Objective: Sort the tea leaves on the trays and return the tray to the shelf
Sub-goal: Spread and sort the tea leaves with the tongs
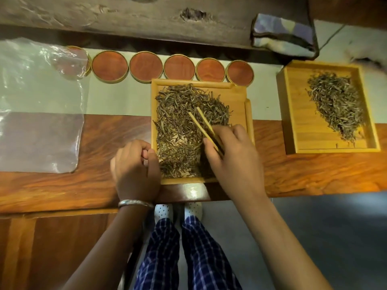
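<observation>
— Where do the leaves lie from the tongs?

— The right hand [232, 158] pinches the bamboo tongs [204, 127], tips parted, pointing up-left into the tea leaves [184, 130] on the near tray [238, 97]. The left hand [134, 166] curls on its left rim.

— Anything hidden?

— The tongs' back end under the fingers. The second tray [293, 114] sits well apart, right. I see no shelf I can be sure of.

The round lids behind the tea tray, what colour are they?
Reddish-brown wood round lids, gold-rimmed, clearest in the head view.

Single head view looks steeply down, close over the wooden table [293, 174].
</observation>
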### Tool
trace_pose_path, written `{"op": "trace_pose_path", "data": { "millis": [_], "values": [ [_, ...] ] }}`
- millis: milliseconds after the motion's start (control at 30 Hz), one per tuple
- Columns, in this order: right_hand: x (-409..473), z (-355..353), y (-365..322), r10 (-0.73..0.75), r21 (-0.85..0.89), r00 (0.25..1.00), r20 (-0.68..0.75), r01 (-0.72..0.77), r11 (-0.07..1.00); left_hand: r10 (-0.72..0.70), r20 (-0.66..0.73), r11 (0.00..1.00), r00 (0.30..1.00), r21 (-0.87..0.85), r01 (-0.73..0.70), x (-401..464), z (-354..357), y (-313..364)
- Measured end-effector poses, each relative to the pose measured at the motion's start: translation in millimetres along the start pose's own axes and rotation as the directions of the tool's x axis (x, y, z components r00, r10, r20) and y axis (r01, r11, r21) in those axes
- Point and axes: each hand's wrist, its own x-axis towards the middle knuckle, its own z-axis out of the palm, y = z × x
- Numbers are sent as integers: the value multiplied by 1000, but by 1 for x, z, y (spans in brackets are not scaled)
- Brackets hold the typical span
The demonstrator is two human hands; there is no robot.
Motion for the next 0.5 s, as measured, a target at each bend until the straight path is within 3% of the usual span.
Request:
{"op": "trace_pose_path", "data": {
  "millis": [200, 333, 500],
  "values": [
    [5, -5, 33, 90, -92, 995, 36, -87, 992, -11, 22, 1000, 1000, 6, 10, 1, -1, 1],
    [3, -6, 38, 134, -77, 991, -26, -135, 988, -30, 56, 999, 998, -10, 31, 3, -1, -1],
    [16, 2, 33, 140, -63, 990, -2, -140, 988, -87, 79, 996, 993, -26, 89, 4, 1, -1]
  ]
}}
